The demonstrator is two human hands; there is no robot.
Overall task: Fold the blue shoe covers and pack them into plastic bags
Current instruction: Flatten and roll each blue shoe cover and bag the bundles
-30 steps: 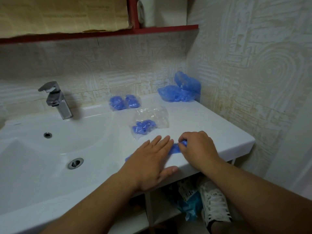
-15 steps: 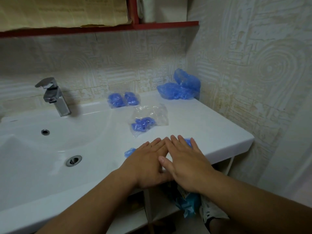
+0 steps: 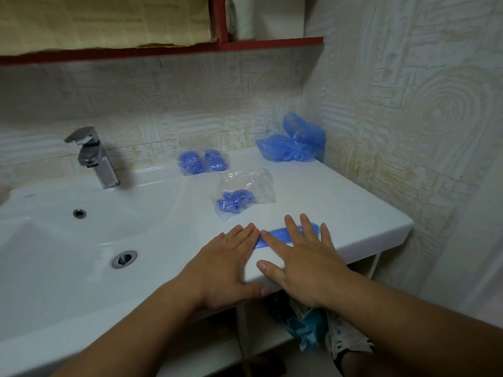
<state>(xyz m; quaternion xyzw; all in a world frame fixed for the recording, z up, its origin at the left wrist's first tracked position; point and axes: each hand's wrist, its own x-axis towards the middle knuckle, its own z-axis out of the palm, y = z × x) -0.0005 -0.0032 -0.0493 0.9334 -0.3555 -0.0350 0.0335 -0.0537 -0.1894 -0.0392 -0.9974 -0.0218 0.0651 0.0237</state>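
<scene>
Head cam, L hand (image 3: 228, 265): fingers together, flat.
R hand (image 3: 302, 262): fingers spread, flat.
Shoe cover (image 3: 275, 236): partly hidden under both.

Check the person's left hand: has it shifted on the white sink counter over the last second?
Yes. The left hand slid left, toward the round metal drain, so more of the flattened blue plastic shoe cover shows beside its fingertips.

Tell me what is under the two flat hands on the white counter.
A blue plastic shoe cover, flattened into a narrow strip, lies beneath the fingers of the right hand; its left end meets the left hand. Whether it continues under that hand is hidden.
</scene>
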